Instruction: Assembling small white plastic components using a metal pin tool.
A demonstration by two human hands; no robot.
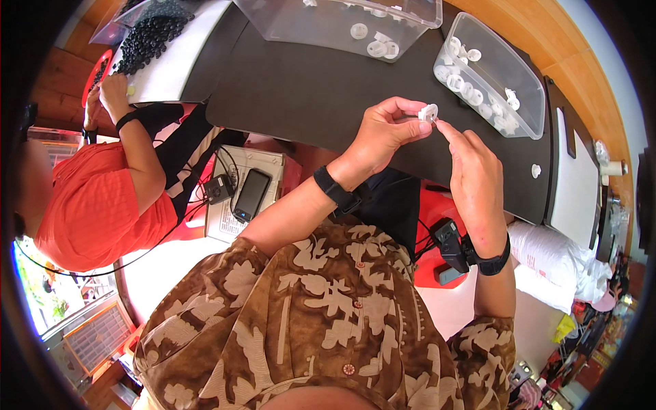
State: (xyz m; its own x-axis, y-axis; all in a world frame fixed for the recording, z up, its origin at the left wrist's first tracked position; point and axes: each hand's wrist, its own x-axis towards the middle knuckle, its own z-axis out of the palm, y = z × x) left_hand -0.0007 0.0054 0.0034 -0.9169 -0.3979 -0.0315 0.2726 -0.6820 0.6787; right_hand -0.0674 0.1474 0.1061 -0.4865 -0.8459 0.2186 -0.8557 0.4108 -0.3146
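Note:
My left hand (386, 137) pinches a small white round plastic part (428, 113) between thumb and fingers, above the dark table's near edge. The part has a notched rim and stands roughly on edge. My right hand (475, 171) comes in from the right, fingers drawn together. Its index fingertip meets the part's lower right side. The right thumb is mostly hidden behind the fingers, and whatever small thing it may pinch cannot be made out.
Two clear plastic bins, one at the back (335, 31) and one at the right (502, 82), hold several white round parts. A loose white piece (536, 171) lies near the right bin. At the left, a co-worker in a red shirt (109, 205) handles black pieces (154, 41).

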